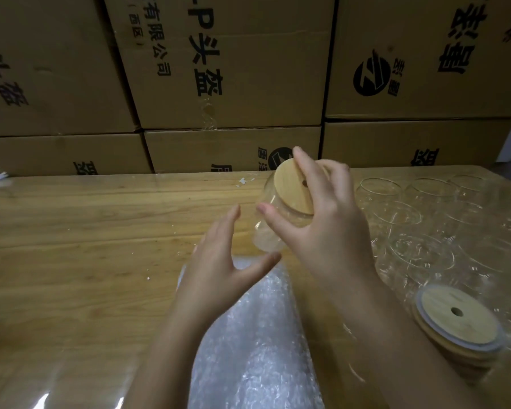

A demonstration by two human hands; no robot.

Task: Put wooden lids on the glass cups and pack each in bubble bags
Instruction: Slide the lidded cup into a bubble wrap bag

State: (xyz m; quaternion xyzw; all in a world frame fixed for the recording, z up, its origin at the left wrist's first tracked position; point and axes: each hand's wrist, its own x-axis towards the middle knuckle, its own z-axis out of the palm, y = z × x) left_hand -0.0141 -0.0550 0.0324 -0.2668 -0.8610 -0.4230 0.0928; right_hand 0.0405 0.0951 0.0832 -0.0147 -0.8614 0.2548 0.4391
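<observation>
the glass cup [270,228] is in the air above the wooden table [86,231], tilted, with a wooden lid [289,187] on its mouth. my right hand [328,228] grips it at the top, fingers across the lid and thumb on the glass. my left hand [219,267] is wide, fingers straight, near the cup's bottom; i cannot tell if it touches. under it lie bubble bags [254,335]. on the right stand empty glass cups [419,225] and a stack of wooden lids [460,323]. cardboard boxes [248,69] are behind.
</observation>
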